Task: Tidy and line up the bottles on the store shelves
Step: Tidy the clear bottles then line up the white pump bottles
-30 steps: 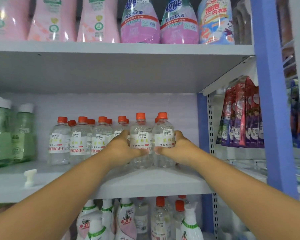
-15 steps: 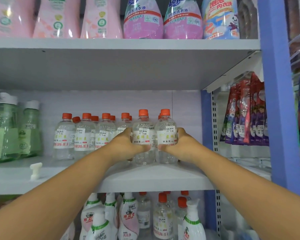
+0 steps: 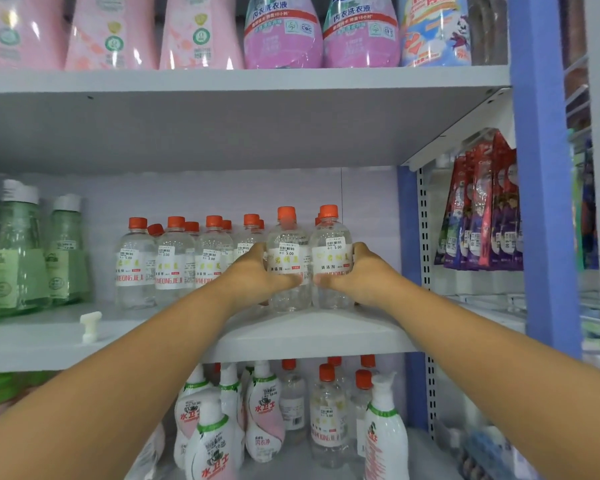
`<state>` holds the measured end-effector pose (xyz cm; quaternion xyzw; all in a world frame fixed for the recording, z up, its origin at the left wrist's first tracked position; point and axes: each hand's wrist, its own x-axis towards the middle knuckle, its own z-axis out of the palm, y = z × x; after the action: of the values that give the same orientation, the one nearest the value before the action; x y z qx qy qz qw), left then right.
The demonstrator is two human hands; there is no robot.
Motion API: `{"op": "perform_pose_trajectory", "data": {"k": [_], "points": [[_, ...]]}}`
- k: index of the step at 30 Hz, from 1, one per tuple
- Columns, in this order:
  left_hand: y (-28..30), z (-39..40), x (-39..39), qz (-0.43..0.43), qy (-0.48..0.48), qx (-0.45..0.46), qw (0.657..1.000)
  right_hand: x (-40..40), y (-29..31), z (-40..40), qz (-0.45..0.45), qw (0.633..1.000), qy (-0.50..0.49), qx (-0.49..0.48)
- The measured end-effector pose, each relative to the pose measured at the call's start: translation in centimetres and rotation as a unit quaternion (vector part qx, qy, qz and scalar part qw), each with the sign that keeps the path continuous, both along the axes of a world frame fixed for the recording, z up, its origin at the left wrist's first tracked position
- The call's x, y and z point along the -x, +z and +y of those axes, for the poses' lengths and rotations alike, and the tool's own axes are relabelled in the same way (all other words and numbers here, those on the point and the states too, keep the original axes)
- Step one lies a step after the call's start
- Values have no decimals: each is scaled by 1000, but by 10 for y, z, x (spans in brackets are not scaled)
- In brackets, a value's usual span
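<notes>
On the middle shelf (image 3: 312, 336) stand two clear bottles with orange caps, side by side. My left hand (image 3: 257, 275) grips the left bottle (image 3: 287, 244) from its left side, thumb across the front. My right hand (image 3: 355, 275) grips the right bottle (image 3: 330, 244) from its right side. Both bottles stand upright on the shelf, in front of a row of several like bottles (image 3: 175, 258) that runs off to the left, with more behind.
Green bottles (image 3: 18, 254) with white caps stand at the shelf's left end. A small white plastic piece (image 3: 90, 325) lies near the front edge. Pink and purple pouches (image 3: 281, 32) fill the top shelf. White spray bottles (image 3: 208, 441) stand below. A blue upright (image 3: 541, 202) bounds the right.
The view has tilted down a little, so the shelves sit higher in frame. Both hands keep the same hold on the two front bottles.
</notes>
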<state>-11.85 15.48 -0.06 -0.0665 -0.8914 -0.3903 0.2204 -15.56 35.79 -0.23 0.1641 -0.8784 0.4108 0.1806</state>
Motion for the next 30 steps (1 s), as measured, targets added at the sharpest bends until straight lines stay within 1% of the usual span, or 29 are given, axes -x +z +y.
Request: {"op": "perform_pose_trajectory", "data": {"k": [6, 10, 14, 16, 17, 18, 19, 20, 21, 22, 23, 24, 25, 26, 27, 28, 30], "points": [[-2, -1, -4, -2, -3, 7, 1000, -3, -4, -2, -3, 1000, -3, -4], [-3, -3, 2, 0, -1, -7, 1000, 6, -7, -2, -2, 1000, -12, -13], [1, -1, -1, -1, 8, 16, 1000, 6, -5, -2, -8, 999, -19, -39], [3, 2, -9, -1, 11, 25, 1000, -3, -1, -2, 4, 996, -43, -72], [5, 5, -16, 14, 20, 34, 999, -10, 1, 0, 39, 991, -74, -105], [4, 7, -30, 46, 31, 39, 998, -19, 2, 3, 95, 979, -111, -140], [-2, 7, -46, 104, 32, 25, 994, -31, 1, 7, 162, 965, -138, -156], [-12, 7, -69, 177, 21, -7, 984, -46, -4, 13, 230, 952, -144, -142], [-28, 6, -94, 249, -6, -47, 967, -67, -14, 22, 290, 944, -128, -90], [-50, 4, -122, 299, -39, -88, 949, -90, -33, 32, 337, 937, -91, -8], [-79, 0, -144, 331, -50, -122, 934, -113, -59, 40, 374, 923, -52, 74], [-110, -5, -161, 350, -29, -143, 925, -132, -92, 45, 398, 908, -33, 131], [-143, -13, -166, 347, 17, -161, 924, -141, -130, 48, 399, 903, -41, 152], [-174, -21, -162, 315, 66, -185, 928, -139, -166, 50, 365, 915, -61, 162], [-201, -28, -153, 266, 109, -210, 934, -129, -196, 51, 298, 935, -85, 173], [-225, -36, -138, 199, 138, -219, 945, -113, -221, 49, 211, 956, -111, 172], [-257, -47, -112, 59, 158, -188, 967, -78, -255, 45, 50, 980, -140, 133]]}}
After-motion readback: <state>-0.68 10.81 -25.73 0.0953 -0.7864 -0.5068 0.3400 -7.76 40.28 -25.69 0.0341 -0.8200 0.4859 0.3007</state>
